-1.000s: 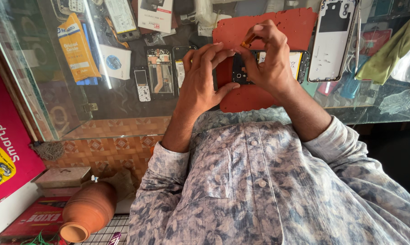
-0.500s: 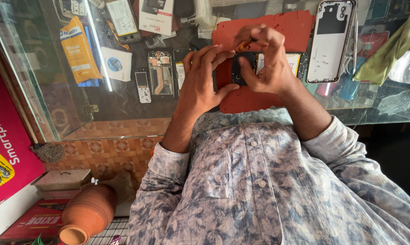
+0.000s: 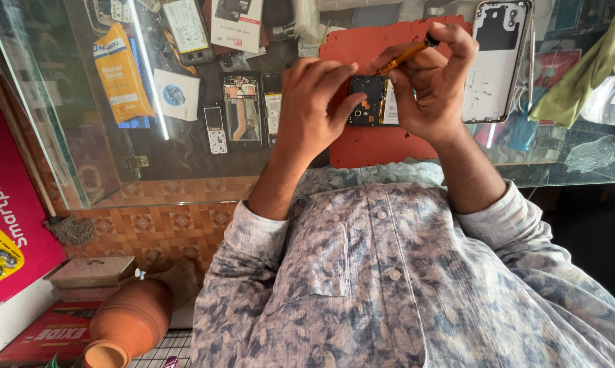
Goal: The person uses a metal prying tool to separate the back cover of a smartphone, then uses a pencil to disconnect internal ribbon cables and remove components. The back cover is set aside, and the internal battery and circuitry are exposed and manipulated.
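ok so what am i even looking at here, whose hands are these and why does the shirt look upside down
This is one picture from a camera worn on a person's head, looking down, so their patterned shirt fills the bottom and their own arms reach up into the frame. There is no machine, just two bare hands.

The left hand steadies a small opened phone with its insides showing. The right hand also touches it and holds an orange-handled tool in a pinch grip, tip pointing at the phone.

Underneath is a red mat on a glass counter. On the glass lie other opened phones, a white phone back cover, a yellow packet and a green cloth. A clay pot sits at lower left.
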